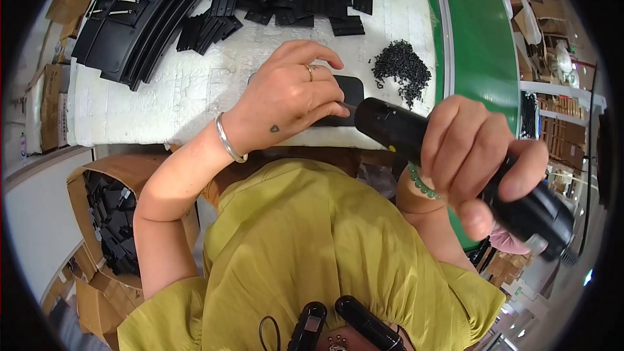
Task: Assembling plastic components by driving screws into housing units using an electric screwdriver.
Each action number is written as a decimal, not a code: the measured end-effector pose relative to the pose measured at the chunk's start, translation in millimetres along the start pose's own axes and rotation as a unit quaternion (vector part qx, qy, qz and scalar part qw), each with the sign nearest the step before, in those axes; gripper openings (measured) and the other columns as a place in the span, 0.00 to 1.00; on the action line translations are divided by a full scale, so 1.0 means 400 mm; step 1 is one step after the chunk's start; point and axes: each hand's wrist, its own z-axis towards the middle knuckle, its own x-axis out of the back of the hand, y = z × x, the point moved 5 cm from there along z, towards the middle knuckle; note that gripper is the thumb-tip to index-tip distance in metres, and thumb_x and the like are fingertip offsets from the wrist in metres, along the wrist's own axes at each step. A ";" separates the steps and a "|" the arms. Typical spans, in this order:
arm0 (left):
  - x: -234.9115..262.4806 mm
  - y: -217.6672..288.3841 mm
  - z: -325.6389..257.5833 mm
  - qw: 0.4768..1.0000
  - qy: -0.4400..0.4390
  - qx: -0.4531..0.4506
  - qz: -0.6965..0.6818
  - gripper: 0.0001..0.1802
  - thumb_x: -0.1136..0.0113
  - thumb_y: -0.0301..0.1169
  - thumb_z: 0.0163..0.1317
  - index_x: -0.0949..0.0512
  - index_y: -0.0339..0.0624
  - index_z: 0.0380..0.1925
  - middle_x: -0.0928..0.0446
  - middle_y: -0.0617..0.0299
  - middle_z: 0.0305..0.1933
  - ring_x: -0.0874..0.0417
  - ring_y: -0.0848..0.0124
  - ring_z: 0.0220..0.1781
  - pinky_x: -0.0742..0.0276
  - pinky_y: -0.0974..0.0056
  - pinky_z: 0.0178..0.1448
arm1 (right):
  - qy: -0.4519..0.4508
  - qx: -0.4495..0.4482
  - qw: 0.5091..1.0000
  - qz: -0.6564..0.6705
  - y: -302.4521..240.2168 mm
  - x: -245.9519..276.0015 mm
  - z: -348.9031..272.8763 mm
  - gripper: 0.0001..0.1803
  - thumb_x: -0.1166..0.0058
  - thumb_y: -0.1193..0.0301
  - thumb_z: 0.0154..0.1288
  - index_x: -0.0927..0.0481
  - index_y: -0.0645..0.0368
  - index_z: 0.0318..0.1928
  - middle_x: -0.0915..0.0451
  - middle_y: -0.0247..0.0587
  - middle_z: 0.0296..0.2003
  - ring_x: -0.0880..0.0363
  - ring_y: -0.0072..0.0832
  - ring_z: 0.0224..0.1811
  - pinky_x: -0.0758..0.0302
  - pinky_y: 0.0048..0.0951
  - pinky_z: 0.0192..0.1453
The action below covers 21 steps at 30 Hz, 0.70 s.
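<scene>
My right hand (pixel 471 156) is wrapped round a black electric screwdriver (pixel 393 127). The tool lies slantwise, its bit end pointing left toward my left hand (pixel 292 91). My left fingers are curled and pinched together right at the bit; whatever they hold there is too small or hidden to make out. Beneath that hand lies a flat black plate (pixel 351 91) near the table's front edge, mostly covered by the fingers. Loose black screws (pixel 403 68) form a heap just right of the plate.
Long black panels (pixel 133 19) are stacked at the left of the white-covered table (pixel 149 114). Several small black plates (pixel 224 0) lie scattered at the back. A green surface (pixel 478 39) runs along the right. An open cardboard box (pixel 81 205) of black parts stands at lower left.
</scene>
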 end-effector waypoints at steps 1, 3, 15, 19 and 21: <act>0.004 -0.003 0.000 1.000 -0.007 -0.017 0.006 0.09 0.36 0.35 0.45 0.24 0.42 0.20 0.25 0.66 0.25 0.25 0.66 0.46 0.32 0.59 0.52 | 0.050 0.012 0.999 0.009 0.011 0.001 0.004 0.18 0.41 0.77 0.48 0.34 0.48 0.38 0.29 0.22 0.15 0.34 0.12 0.11 0.36 0.12 0.18; 0.005 -0.006 -0.007 0.999 -0.013 -0.033 0.012 0.09 0.36 0.35 0.46 0.23 0.42 0.20 0.25 0.66 0.25 0.25 0.66 0.46 0.32 0.59 0.51 | 0.084 0.000 0.996 0.034 0.032 0.011 0.002 0.17 0.45 0.76 0.48 0.33 0.49 0.39 0.30 0.21 0.14 0.34 0.11 0.11 0.36 0.10 0.20; 0.047 -0.065 -0.030 0.993 -0.001 0.117 -0.010 0.45 0.27 0.52 0.27 0.27 0.43 0.50 0.26 0.53 0.48 0.29 0.52 0.52 0.33 0.57 0.55 | 0.090 -0.035 0.995 -0.018 0.079 0.003 -0.007 0.21 0.51 0.75 0.51 0.37 0.52 0.48 0.34 0.26 0.17 0.36 0.17 0.14 0.38 0.20 0.22; 0.029 -0.085 -0.069 0.965 -0.114 0.235 0.016 0.39 0.28 0.47 0.35 0.28 0.45 0.50 0.26 0.55 0.46 0.26 0.56 0.47 0.31 0.60 0.52 | 0.110 -0.076 0.990 0.043 0.110 -0.005 0.004 0.19 0.45 0.78 0.51 0.38 0.59 0.42 0.33 0.34 0.18 0.37 0.24 0.17 0.35 0.26 0.24; 0.009 -0.092 -0.072 0.941 -0.183 0.281 0.038 0.29 0.32 0.46 0.42 0.25 0.46 0.44 0.25 0.55 0.39 0.25 0.56 0.42 0.30 0.61 0.46 | 0.117 -0.088 0.989 0.037 0.119 -0.015 0.007 0.19 0.45 0.78 0.51 0.38 0.60 0.42 0.33 0.35 0.18 0.37 0.24 0.17 0.35 0.26 0.24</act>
